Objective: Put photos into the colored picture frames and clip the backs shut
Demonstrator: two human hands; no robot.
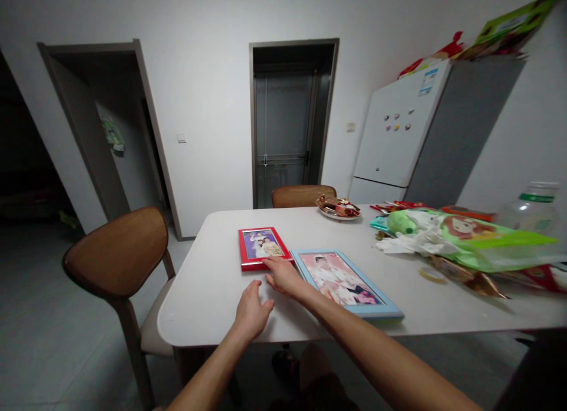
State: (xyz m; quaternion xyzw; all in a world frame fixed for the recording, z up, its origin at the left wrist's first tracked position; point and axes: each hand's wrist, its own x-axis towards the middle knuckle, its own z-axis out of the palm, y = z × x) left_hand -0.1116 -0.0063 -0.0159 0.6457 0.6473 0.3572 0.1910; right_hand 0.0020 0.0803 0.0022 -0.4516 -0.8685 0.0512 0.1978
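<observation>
A red picture frame [245, 250] lies flat on the white table [204, 287], its photo facing up. To its right is a larger light-blue picture frame [381, 312], also flat, with a photo on a pink background. My right hand [286, 277] reaches over the near edge of the red frame, fingers stretched out with the tips at its border; whether they press on it I cannot tell. My left hand [254, 310] hovers just in front of the red frame, thumb and fingers apart and holding nothing. My right forearm passes over the blue frame's left side.
A plate of wrapped snacks [340, 208] stands at the table's far side. Green packaging [478, 240], crumpled tissues [414, 242], a tape roll [432, 275] and a clear bottle [531, 207] crowd the right. Wooden chairs [117, 251] stand at the left and behind; a fridge [390, 127] is beyond.
</observation>
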